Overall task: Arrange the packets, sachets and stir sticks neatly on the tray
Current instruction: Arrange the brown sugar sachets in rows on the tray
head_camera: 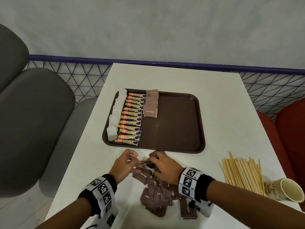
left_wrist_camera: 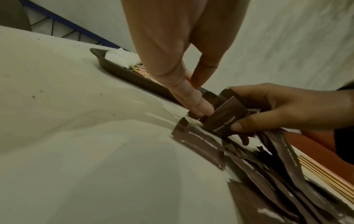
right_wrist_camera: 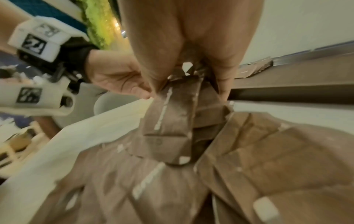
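So the right hand (head_camera: 162, 167) is pinching a small bunch of brown sugar sachets (left_wrist_camera: 226, 118) between thumb and fingers, holding them on edge just above the loose pile (head_camera: 156, 195) on the table (head_camera: 214, 113). The left hand (head_camera: 125, 164) is coming in from the other side with thumb and forefinger closing on the near edge of that same bunch; from the left wrist view its fingertips (left_wrist_camera: 201, 106) are touching the paper, so I'd call it a light pinch, squaring the stack up.

These things are going to be featherlight and floppy: thin paper with loose granules inside, so they're bending and sliding against each other easily. Best bet, I reckon, is gripping across the flat faces near the middle, both hands tapping the edges level, not grabbing a corner where they'd fan out.

Further out, the tray (head_camera: 189, 103) is sitting just beyond the hands, already carrying a row of white sachets (head_camera: 115, 116), a column of coffee granule packets (head_camera: 132, 118) and a short overlapped line of brown sugar sachets (head_camera: 151, 104). Off to the right, the stir sticks (head_camera: 242, 174) are lying in a loose fan beside a tipped paper cup (head_camera: 287, 190), not on the tray yet.
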`<state>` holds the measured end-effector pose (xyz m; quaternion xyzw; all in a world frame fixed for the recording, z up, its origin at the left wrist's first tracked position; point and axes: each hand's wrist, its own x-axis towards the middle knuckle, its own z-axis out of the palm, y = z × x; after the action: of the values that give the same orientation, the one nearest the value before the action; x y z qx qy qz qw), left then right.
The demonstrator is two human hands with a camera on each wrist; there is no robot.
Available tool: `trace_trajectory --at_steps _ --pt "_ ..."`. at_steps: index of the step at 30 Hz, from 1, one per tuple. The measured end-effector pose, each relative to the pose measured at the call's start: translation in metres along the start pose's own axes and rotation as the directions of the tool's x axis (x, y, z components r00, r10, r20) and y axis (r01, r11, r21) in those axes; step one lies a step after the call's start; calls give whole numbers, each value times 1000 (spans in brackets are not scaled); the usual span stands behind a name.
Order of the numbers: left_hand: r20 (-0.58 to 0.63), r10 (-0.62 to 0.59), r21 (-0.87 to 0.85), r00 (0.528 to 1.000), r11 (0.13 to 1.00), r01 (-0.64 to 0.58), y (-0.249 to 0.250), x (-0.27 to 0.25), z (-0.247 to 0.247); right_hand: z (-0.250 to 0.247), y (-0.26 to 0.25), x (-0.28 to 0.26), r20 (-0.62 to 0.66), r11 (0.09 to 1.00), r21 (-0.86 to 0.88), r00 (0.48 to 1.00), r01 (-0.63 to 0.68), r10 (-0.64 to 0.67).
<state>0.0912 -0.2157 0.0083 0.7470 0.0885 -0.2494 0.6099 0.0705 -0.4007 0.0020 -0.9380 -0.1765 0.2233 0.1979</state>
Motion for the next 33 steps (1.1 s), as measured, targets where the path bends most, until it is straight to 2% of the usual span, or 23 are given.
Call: trace_trajectory --at_steps 2,4,6,8,12,15,18,20,23,26,33 --pt "-7 16 -11 1000 1000 -16 2 1 -6 -8 5 1 -63 991 133 998 -13 22" --pt "-22 49 -33 999 998 -49 5 3 -12 -18 10 1 -74 930 367 995 -33 64" --pt "-39 85 -46 996 995 -87 9 5 -14 -28 12 0 -25 772 634 995 -58 95" --pt "-44 104 -55 994 993 -107 15 8 -12 -37 10 -2 14 605 793 994 -74 104" --pt "29 60 -149 998 987 -55 30 12 1 -51 5 3 5 407 912 995 -45 99" --pt "147 -7 -307 989 950 52 44 14 14 -58 -2 10 -11 268 963 994 -19 112" --pt "296 -13 -406 955 903 138 53 14 25 -63 -12 17 -37 145 989 996 25 81" --pt "380 -27 -471 924 854 219 57 14 28 -66 -16 21 -51 143 989 995 38 88" --pt "463 -101 -518 881 775 361 60 14 28 -64 -15 25 -81 206 977 989 55 121" --pt "459 -95 -515 883 781 352 60 13 25 -60 -14 26 -57 247 969 991 26 121" --pt "397 -75 -570 915 762 309 57 13 25 -55 -14 25 -46 223 975 996 28 75"
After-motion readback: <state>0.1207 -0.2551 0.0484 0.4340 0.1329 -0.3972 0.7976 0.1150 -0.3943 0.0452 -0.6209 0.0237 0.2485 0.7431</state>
